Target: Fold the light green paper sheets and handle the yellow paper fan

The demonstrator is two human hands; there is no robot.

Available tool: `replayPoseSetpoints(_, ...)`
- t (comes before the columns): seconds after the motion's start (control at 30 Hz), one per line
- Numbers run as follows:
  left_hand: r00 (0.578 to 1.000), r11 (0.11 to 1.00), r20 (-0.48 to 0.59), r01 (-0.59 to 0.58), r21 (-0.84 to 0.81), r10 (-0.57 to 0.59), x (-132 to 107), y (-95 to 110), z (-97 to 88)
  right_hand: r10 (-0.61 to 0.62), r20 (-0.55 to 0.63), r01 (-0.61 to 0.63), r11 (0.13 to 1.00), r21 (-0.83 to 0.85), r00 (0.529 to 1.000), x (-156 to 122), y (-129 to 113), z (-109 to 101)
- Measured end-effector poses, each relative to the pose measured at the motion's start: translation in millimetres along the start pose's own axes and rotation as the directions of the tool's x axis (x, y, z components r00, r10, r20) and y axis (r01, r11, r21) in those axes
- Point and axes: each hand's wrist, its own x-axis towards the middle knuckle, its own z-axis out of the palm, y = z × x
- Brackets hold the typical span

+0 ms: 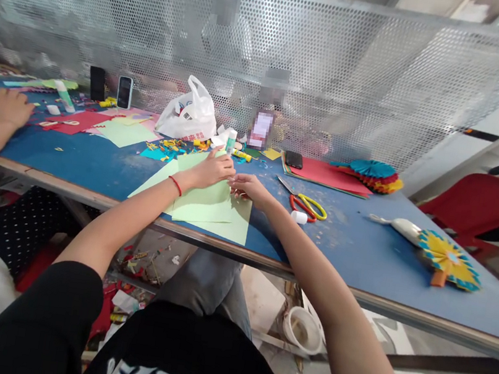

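Observation:
Light green paper sheets lie on the blue table in front of me, overhanging its near edge. My left hand, with a red string on the wrist, rests on the paper's far part with fingers pressed down and curled. My right hand lies just right of it on the paper's edge, fingers bent as if pinching the sheet. The two hands almost touch. What the fingertips grip is too small to make out.
Scissors with red and yellow handles and a small white cap lie right of my hands. A glue stick, white plastic bag, coloured paper scraps, a paper fan, and another person's hand at left.

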Motion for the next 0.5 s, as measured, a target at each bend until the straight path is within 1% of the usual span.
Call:
replayPoseSetpoints(0.1,0.997,0.999,-0.064,0.050,0.006,-0.050,0,-6,-1.7,-0.005,0.048,0.007,0.999,-0.038,0.999,1,0,-2)
replayPoseSetpoints(0.23,0.977,0.990,-0.162,0.142,0.006,-0.139,-4,-22,-10.3,-0.002,0.144,0.019,0.994,-0.111,0.990,2,1,-1)
replayPoseSetpoints(0.37,0.922,0.964,-0.284,0.264,-0.042,-0.265,-10,-43,-19.6,-0.001,0.220,0.041,0.984,-0.175,0.976,1,0,-3)
replayPoseSetpoints(0.5,0.882,0.938,-0.320,0.338,-0.084,-0.346,-17,-62,-24.5,0.011,0.266,0.050,0.973,-0.223,0.964,-3,-1,-10)
